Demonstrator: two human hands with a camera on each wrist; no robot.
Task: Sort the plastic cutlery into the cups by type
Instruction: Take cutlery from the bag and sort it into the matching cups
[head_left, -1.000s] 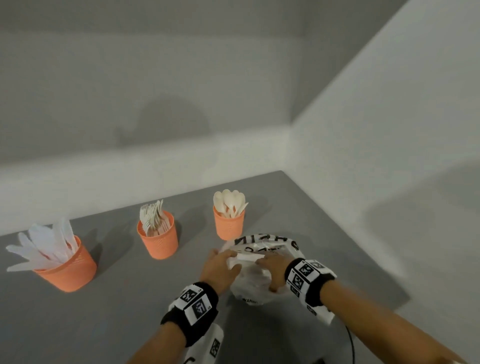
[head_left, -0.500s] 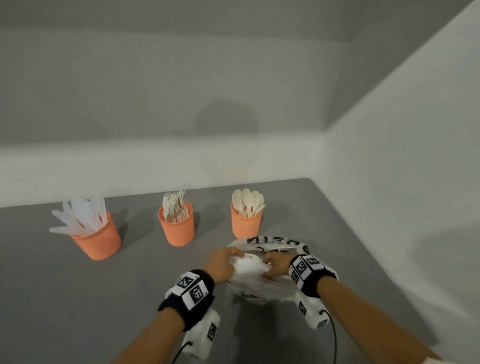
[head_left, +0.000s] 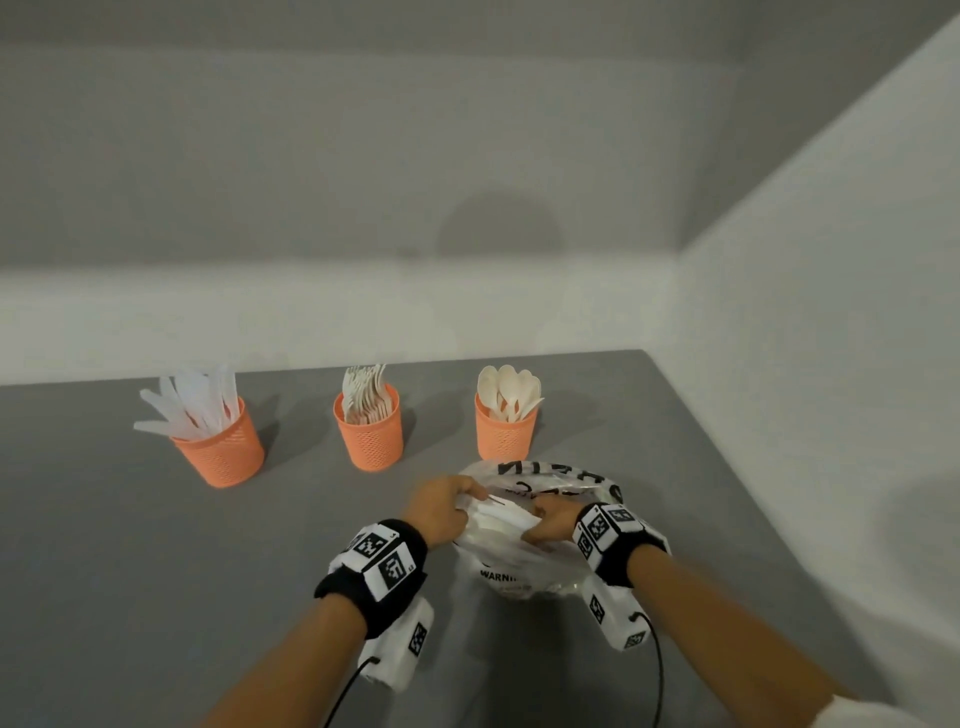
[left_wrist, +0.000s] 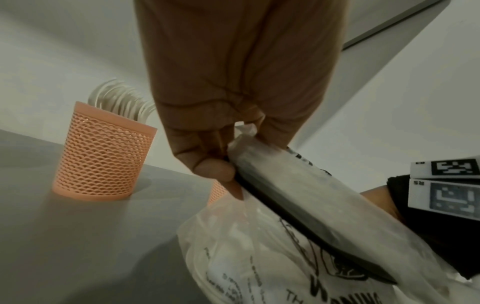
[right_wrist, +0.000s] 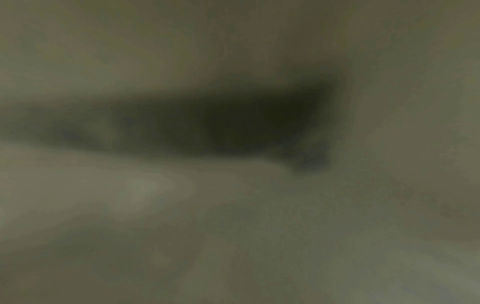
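Observation:
Three orange mesh cups stand in a row on the grey table. The left cup (head_left: 221, 447) holds white knives, the middle cup (head_left: 370, 434) forks, the right cup (head_left: 504, 434) spoons. In front of the spoon cup lies a clear plastic bag (head_left: 524, 561) with black print. My left hand (head_left: 441, 512) pinches the bag's rim at its left side; in the left wrist view the fingers (left_wrist: 207, 164) curl round the folded rim of the bag (left_wrist: 298, 195). My right hand (head_left: 553, 522) grips the rim on the right. The right wrist view is dark and blurred.
The table (head_left: 130, 571) runs into a corner: a white wall (head_left: 805, 364) close on the right and a white ledge (head_left: 311, 312) behind the cups. In the left wrist view the fork cup (left_wrist: 103, 156) stands left of the hand.
The head view has swung right and the cups now sit nearer the middle of the frame. Both hands stay on the bag's rim, a little further apart.

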